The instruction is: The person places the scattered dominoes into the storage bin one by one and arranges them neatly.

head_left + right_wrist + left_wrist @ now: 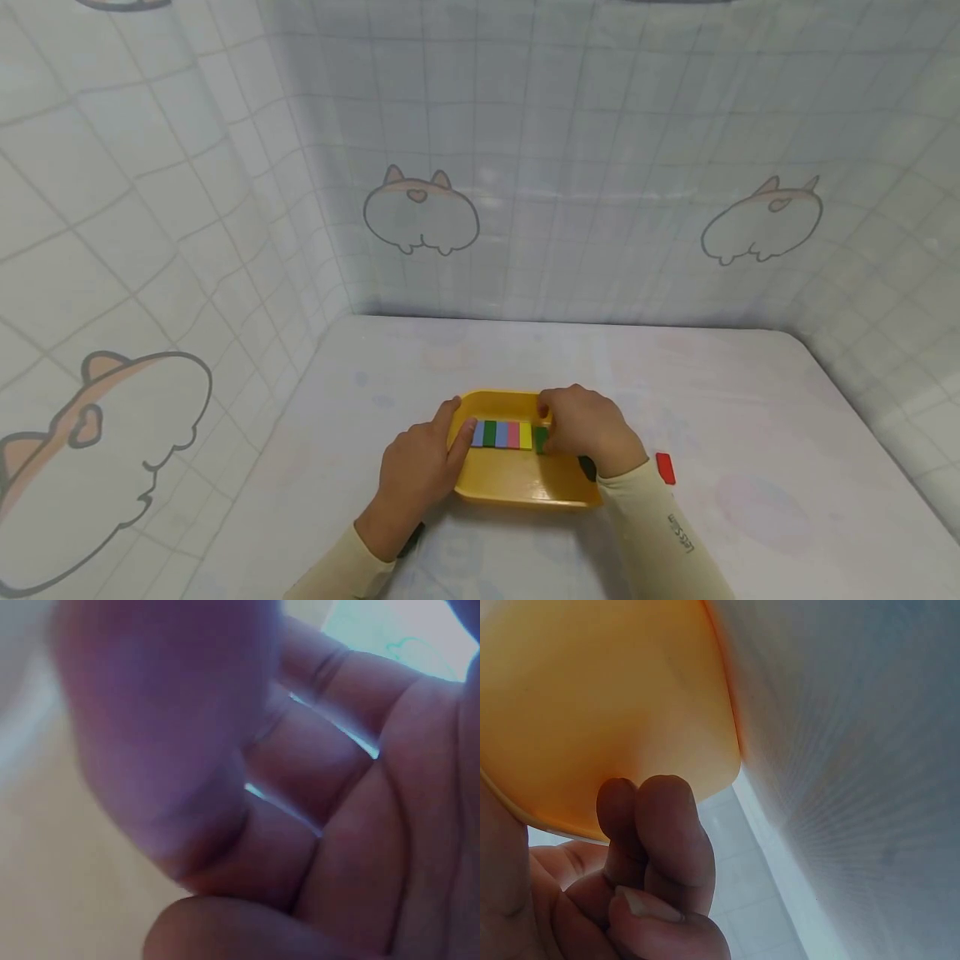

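Note:
In the head view, my left hand [420, 467] grips the left side of a yellow plastic tray [525, 485], its thumb over the rim. The left wrist view shows curled fingers [676, 832] against the tray's outer wall. A row of thin coloured blocks [501, 434], blue, green, pink and yellow, lies side by side inside. At the row's right end, my right hand [588, 425] pinches a green block [540, 439], partly covered by the fingers. The right wrist view has bent fingers [172, 750] close up and blurred; the block is hidden there.
A red block [665, 468] lies on the white table [750, 417] right of the tray, close to the right sleeve. Sheets with a grid and cartoon animals [422, 212] enclose the table at the back and both sides. Dark wrist gear shows beneath both wrists.

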